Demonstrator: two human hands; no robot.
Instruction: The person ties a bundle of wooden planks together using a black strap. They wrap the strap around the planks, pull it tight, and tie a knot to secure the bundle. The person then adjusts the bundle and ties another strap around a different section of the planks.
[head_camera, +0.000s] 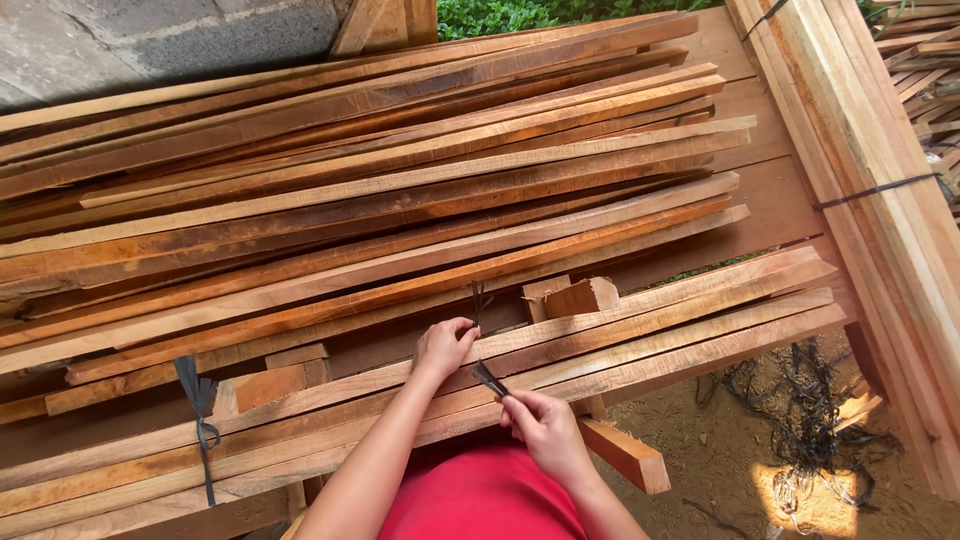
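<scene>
- Down in the head view, the left hand (443, 345) is pinching one end of a thin dark strap (482, 340) between closed fingertips, just above the near bundle of slats (640, 335); the strap end is sticking up past the fingers in a short frayed tuft
- Meanwhile the right hand (545, 428) is gripping the other end of the same strap, thumb and fingers pressed together on it; the strap is running taut and slanted between the two hands, lying across the top of the near bundle
- Both forearms are reaching forward from the bottom edge, over a red garment (480, 495) at the lower middle
- The near bundle is lying long and roughly level, running from lower left to right; a second dark strap (200, 415) is already sitting knotted round it well to the left, its tail hanging down the side
- Behind it a big loose pile of longer slats (380, 190) is fanning across most of the view, reddish and pale boards mixed; a short wooden block (580, 297) is resting between the pile and the near bundle, just beyond the left hand
- At the right a tied stack of pale boards (870, 150) is slanting down the edge, bound by a dark band; below it a tangle of loose straps (800, 400) is lying on the bare dirt ground (720, 450)
- At the top left a grey concrete wall (150, 35) is showing, with green plants (520, 15) just beside it
</scene>
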